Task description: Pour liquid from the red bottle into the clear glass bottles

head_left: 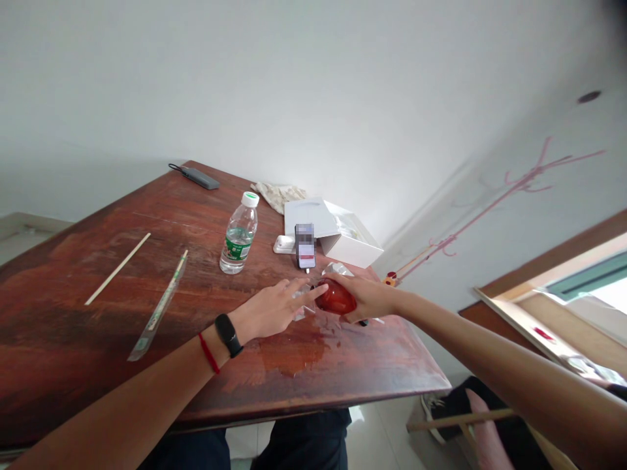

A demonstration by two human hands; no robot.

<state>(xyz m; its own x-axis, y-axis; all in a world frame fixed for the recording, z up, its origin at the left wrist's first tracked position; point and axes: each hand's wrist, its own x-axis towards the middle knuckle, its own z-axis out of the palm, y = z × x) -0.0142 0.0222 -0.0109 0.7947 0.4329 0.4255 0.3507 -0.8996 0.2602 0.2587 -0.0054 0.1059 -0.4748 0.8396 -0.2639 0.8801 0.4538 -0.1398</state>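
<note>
The right hand [368,298] is grasping a glossy red object [339,299] on the near side of the phone [305,248], over the desk [186,222]. The left hand [274,307], also nearer than the phone, is spreading its fingers beside that object, grip released; whether it is touching, I cannot tell. A bottle [238,238] is standing left of the phone; a white box [353,247] is lying to its right.

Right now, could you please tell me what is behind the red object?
Behind the red object is what looks like crumpled clear plastic, with a white box farther back. The plastic's near edge cannot be seen, covered by the object and the right hand.
</note>
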